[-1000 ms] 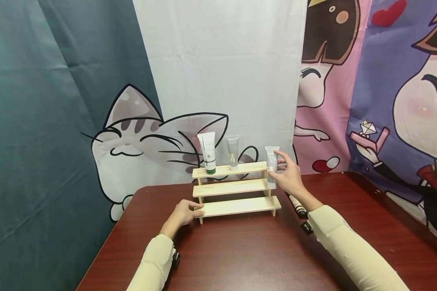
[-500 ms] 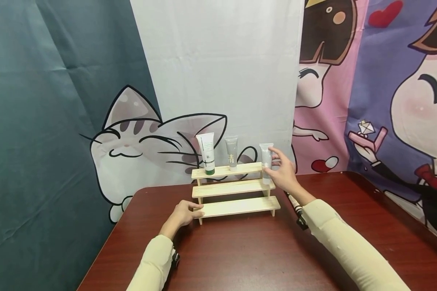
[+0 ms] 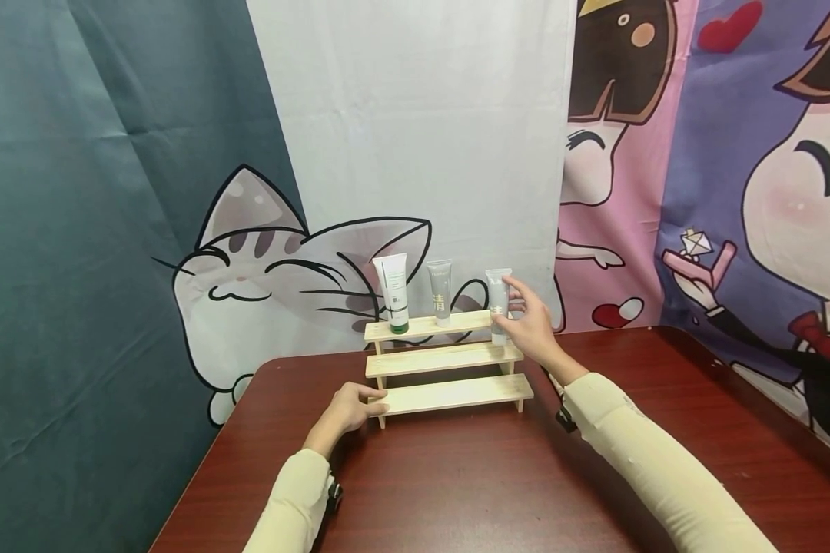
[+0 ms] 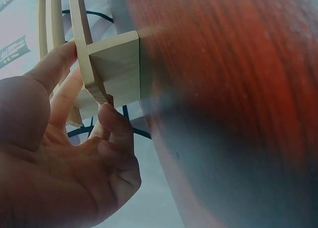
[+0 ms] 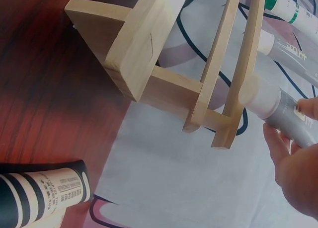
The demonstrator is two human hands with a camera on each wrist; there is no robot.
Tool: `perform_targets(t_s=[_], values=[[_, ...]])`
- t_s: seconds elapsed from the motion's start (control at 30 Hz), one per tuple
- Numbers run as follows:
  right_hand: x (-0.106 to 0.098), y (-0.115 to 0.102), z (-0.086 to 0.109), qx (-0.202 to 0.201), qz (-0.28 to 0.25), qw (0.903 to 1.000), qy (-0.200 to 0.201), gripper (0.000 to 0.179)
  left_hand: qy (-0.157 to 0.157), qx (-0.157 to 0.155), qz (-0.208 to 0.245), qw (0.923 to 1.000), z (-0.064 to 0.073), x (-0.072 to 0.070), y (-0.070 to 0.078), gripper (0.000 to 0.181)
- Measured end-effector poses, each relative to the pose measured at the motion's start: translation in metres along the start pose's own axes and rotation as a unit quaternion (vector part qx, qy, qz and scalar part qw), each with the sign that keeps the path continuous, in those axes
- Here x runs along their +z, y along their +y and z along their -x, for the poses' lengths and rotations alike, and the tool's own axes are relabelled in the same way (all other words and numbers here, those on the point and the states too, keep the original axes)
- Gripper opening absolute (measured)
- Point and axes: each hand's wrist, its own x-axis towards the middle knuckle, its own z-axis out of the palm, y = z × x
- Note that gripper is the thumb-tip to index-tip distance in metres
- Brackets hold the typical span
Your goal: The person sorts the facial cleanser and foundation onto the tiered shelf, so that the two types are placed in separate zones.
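A three-tier wooden display rack [image 3: 449, 393] stands on the table. My left hand [image 3: 349, 407] grips the left end of its lowest tier, with the thumb and fingers around the board [image 4: 82, 34] in the left wrist view. In my right hand [image 3: 536, 330] is a grey squeeze tube [image 3: 498, 303], pinched between thumb and fingers near the right end of the top tier. Its pale cap [image 5: 261, 96] points down, close by the top board in the right wrist view. A white tube with a green cap [image 3: 394, 292] and another grey tube [image 3: 440, 292] stand upright on the top tier.
A tube with black and cream stripes [image 5: 44, 193] lies on the table to the right of the rack, seen in the right wrist view. Behind the reddish-brown table [image 3: 443, 484] hangs a printed cloth [image 3: 429, 115] with cartoon figures.
My right hand has moved left and slightly up with the grey tube, from beside the rack to the top tier's right end. My left hand has stayed at the lowest tier.
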Motion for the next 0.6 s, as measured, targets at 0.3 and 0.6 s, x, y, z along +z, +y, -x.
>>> perform_targets(t_s=[0.3,0.6], values=[[0.005,0.002,-0.007,0.001,0.009,1.0000,0.003,0.074,0.000,-0.005,0.003,1.0000,0.000,-0.001,0.000,0.026],[0.007,0.003,-0.012,0.003,0.003,1.0000,0.003,0.074,0.000,-0.003,0.000,1.0000,-0.002,0.000,-0.001,0.026]])
